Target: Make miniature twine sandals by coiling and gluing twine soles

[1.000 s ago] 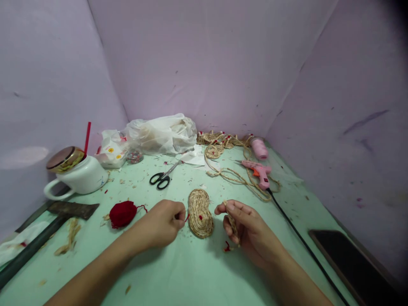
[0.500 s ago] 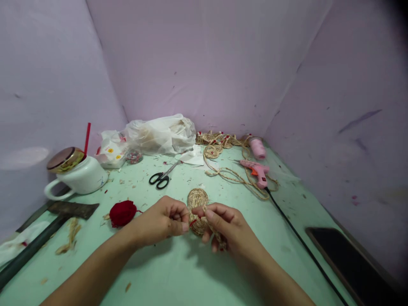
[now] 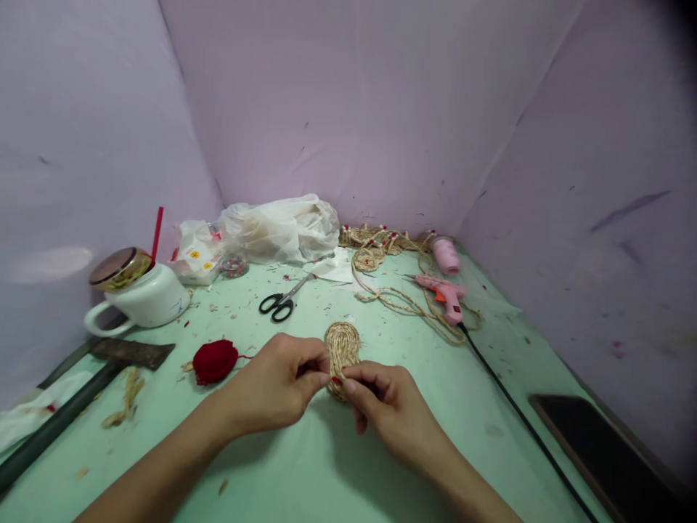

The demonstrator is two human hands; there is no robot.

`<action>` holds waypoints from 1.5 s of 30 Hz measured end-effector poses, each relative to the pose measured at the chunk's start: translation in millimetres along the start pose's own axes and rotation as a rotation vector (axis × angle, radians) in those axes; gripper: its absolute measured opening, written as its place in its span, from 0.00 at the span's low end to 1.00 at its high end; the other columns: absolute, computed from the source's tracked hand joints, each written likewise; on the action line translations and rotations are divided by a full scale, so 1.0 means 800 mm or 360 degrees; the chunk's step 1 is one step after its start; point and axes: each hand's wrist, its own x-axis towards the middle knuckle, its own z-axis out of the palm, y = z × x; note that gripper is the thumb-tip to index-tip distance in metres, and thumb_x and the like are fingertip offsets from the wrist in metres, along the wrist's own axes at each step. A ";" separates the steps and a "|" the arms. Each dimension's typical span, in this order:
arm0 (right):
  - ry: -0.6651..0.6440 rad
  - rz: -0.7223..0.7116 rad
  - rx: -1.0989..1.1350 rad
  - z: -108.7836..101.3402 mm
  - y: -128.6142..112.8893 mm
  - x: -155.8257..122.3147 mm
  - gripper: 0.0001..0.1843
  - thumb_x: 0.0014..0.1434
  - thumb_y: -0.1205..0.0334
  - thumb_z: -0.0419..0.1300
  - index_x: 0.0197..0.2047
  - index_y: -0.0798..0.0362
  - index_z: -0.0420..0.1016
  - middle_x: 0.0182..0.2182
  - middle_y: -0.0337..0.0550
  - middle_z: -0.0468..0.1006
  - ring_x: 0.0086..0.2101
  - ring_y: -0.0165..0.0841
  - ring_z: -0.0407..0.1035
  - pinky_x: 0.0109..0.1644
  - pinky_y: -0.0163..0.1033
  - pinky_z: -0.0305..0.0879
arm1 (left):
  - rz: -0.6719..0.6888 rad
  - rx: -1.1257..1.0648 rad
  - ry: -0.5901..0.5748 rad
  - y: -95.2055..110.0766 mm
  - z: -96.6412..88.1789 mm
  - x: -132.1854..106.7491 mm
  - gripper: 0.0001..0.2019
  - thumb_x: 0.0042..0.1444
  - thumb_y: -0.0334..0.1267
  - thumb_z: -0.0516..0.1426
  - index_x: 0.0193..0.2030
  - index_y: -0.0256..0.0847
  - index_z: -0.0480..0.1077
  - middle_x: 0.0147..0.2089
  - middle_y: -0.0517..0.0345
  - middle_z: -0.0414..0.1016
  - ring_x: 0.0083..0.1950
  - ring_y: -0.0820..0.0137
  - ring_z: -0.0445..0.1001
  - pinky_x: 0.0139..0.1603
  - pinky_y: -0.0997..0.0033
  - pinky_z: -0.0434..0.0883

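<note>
My left hand (image 3: 286,381) and my right hand (image 3: 384,398) meet at the fingertips, both pinched closed. Between them is a short length of straw cord (image 3: 340,373) with a bit of red yarn (image 3: 336,380) on it; most of the cord is hidden by the fingers. Just behind lies a coiled straw piece (image 3: 343,340), shaped like a small sole, on the green tabletop; its lower end is partly covered by my hands. A ball of red yarn (image 3: 215,362) rests left of my left hand, its loose end trailing toward the wrist.
Black-handled scissors (image 3: 283,303) lie beyond my hands. A pink glue gun (image 3: 443,294) with a black cable, a pink thread spool (image 3: 446,256) and braided straw (image 3: 375,240) are at the back right. A hammer (image 3: 131,354), a white mug (image 3: 155,298) and a phone (image 3: 599,450) flank the workspace.
My hands have come closer together, with the fingertips now meeting over the cord. The braided length that hung below my right hand is now mostly out of sight. The view has shifted slightly.
</note>
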 end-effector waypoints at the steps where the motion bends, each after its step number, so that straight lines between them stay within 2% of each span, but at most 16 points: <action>1: 0.0020 -0.0007 -0.0082 0.000 0.002 0.000 0.12 0.55 0.61 0.53 0.26 0.56 0.73 0.15 0.33 0.62 0.16 0.24 0.56 0.19 0.30 0.50 | 0.0071 0.0086 0.0020 -0.001 -0.001 -0.001 0.05 0.50 0.29 0.52 0.26 0.38 0.66 0.22 0.66 0.63 0.25 0.77 0.59 0.26 0.78 0.56; 4: 0.0062 -0.0058 -0.0350 -0.001 0.007 0.000 0.12 0.56 0.62 0.52 0.26 0.55 0.73 0.16 0.34 0.62 0.18 0.25 0.54 0.20 0.30 0.48 | 0.0274 0.0265 0.0078 -0.003 -0.002 -0.005 0.06 0.52 0.28 0.51 0.29 0.38 0.69 0.27 0.62 0.67 0.29 0.75 0.64 0.30 0.76 0.59; 7: 0.0069 -0.0113 -0.0597 -0.001 0.006 -0.002 0.13 0.56 0.62 0.52 0.23 0.54 0.71 0.17 0.35 0.64 0.21 0.27 0.56 0.23 0.31 0.50 | 0.0392 0.0333 0.0115 -0.004 -0.001 -0.005 0.07 0.54 0.28 0.50 0.28 0.37 0.67 0.28 0.60 0.66 0.29 0.75 0.64 0.31 0.75 0.59; 12: -0.0022 -0.0288 -0.0779 0.003 0.001 -0.007 0.11 0.55 0.67 0.51 0.24 0.53 0.70 0.20 0.37 0.69 0.23 0.28 0.61 0.28 0.32 0.54 | 0.0458 0.0181 0.0078 -0.001 0.001 -0.004 0.07 0.54 0.27 0.51 0.28 0.36 0.67 0.28 0.60 0.67 0.29 0.75 0.65 0.31 0.76 0.61; 15: -0.0009 -0.0326 -0.0606 0.000 0.001 -0.004 0.12 0.57 0.65 0.50 0.25 0.54 0.71 0.22 0.38 0.70 0.25 0.29 0.62 0.29 0.32 0.56 | 0.0442 0.0036 0.0073 0.000 -0.003 -0.004 0.06 0.53 0.27 0.51 0.28 0.36 0.68 0.27 0.61 0.67 0.29 0.76 0.65 0.31 0.77 0.61; 17: 0.0056 -0.0253 -0.0416 -0.003 0.000 0.000 0.13 0.57 0.62 0.50 0.25 0.55 0.72 0.21 0.38 0.69 0.25 0.28 0.62 0.28 0.32 0.57 | 0.0487 -0.0050 0.0057 0.000 -0.007 -0.004 0.06 0.52 0.26 0.52 0.28 0.36 0.68 0.27 0.61 0.67 0.29 0.77 0.65 0.31 0.78 0.62; 19: 0.0100 -0.0064 -0.0177 -0.006 -0.002 0.004 0.13 0.56 0.59 0.52 0.26 0.55 0.73 0.19 0.37 0.68 0.20 0.26 0.60 0.23 0.31 0.56 | 0.0538 -0.0047 0.0046 -0.002 -0.008 -0.004 0.06 0.52 0.25 0.52 0.28 0.36 0.69 0.27 0.61 0.68 0.29 0.76 0.66 0.31 0.78 0.62; 23: 0.0111 0.0379 0.0296 -0.005 -0.009 0.005 0.15 0.49 0.52 0.58 0.31 0.57 0.73 0.16 0.34 0.69 0.11 0.22 0.55 0.11 0.28 0.49 | 0.0576 0.0143 0.0156 -0.005 0.000 -0.002 0.08 0.51 0.24 0.52 0.29 0.37 0.71 0.27 0.60 0.69 0.29 0.76 0.67 0.31 0.77 0.62; 28: 0.0052 0.0367 0.0705 0.004 -0.013 0.000 0.17 0.40 0.52 0.67 0.26 0.58 0.72 0.18 0.36 0.71 0.16 0.24 0.65 0.13 0.26 0.60 | 0.0625 0.0211 0.0317 -0.006 0.011 -0.003 0.09 0.52 0.26 0.51 0.27 0.36 0.71 0.26 0.58 0.69 0.26 0.75 0.66 0.27 0.77 0.61; 32: 0.0121 0.0424 0.0777 0.005 -0.014 0.000 0.17 0.36 0.55 0.69 0.26 0.59 0.73 0.20 0.38 0.74 0.17 0.25 0.67 0.14 0.27 0.62 | 0.0645 0.0200 0.0313 -0.005 0.011 -0.003 0.09 0.52 0.25 0.51 0.27 0.36 0.71 0.26 0.57 0.70 0.26 0.75 0.68 0.27 0.77 0.63; 37: 0.0157 0.0445 0.0637 0.006 -0.014 0.001 0.14 0.37 0.56 0.67 0.23 0.59 0.74 0.15 0.36 0.71 0.16 0.23 0.64 0.18 0.29 0.63 | 0.0658 0.0214 0.0294 -0.006 0.016 -0.002 0.09 0.52 0.25 0.51 0.27 0.35 0.71 0.25 0.57 0.70 0.26 0.76 0.68 0.27 0.78 0.63; 41: 0.0130 0.0421 0.0242 0.009 -0.006 -0.002 0.11 0.48 0.56 0.58 0.24 0.55 0.70 0.09 0.30 0.63 0.10 0.23 0.55 0.12 0.29 0.52 | 0.0554 0.0304 0.0292 -0.007 0.019 -0.001 0.06 0.51 0.27 0.52 0.27 0.36 0.69 0.25 0.57 0.71 0.26 0.74 0.68 0.27 0.76 0.62; 43: 0.0135 0.0302 0.0032 0.008 -0.001 -0.003 0.09 0.52 0.58 0.54 0.24 0.53 0.67 0.10 0.29 0.60 0.10 0.23 0.53 0.12 0.29 0.49 | 0.0480 0.0338 0.0230 -0.007 0.015 0.000 0.06 0.51 0.27 0.52 0.28 0.36 0.70 0.26 0.57 0.71 0.27 0.74 0.68 0.28 0.76 0.63; 45: 0.0182 0.0132 -0.0164 0.006 0.003 -0.003 0.09 0.53 0.61 0.52 0.23 0.53 0.66 0.14 0.30 0.59 0.13 0.24 0.54 0.16 0.30 0.51 | 0.0443 0.0384 0.0154 -0.006 0.010 -0.001 0.07 0.53 0.27 0.51 0.29 0.36 0.70 0.27 0.57 0.71 0.28 0.73 0.68 0.29 0.75 0.63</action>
